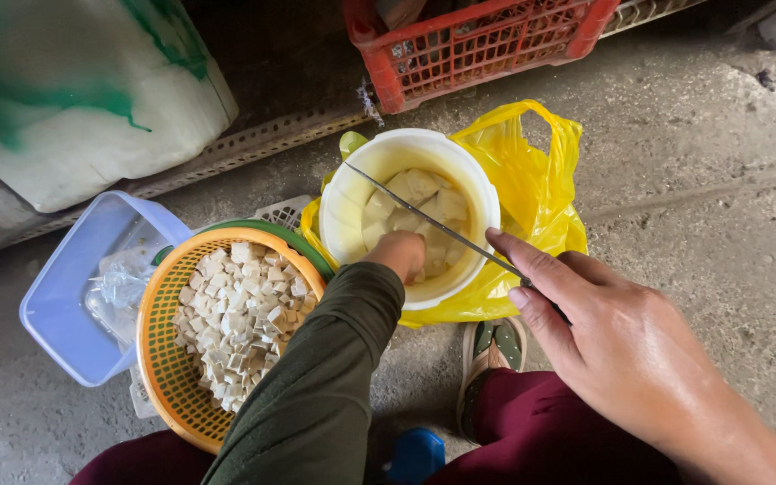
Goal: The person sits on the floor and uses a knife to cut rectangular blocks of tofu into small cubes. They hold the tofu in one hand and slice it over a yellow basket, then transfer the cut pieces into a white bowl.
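Left hand [399,254] in white bucket [349,193]

Informal food-prep spot at floor level, likely a market back area or a home yard, not a fitted kitchen. Bare cracked concrete floor [693,180] serves as work surface. Red plastic crate [478,45] at 12 o'clock, big white sack with green marks [74,99] at 10 o'clock, perforated metal strip [262,144] along the ground. White bucket [352,207] of pale cubes sits in a yellow plastic bag [541,180]; orange basket [159,359] of diced cubes and a blue tub [65,305] at 8 o'clock.
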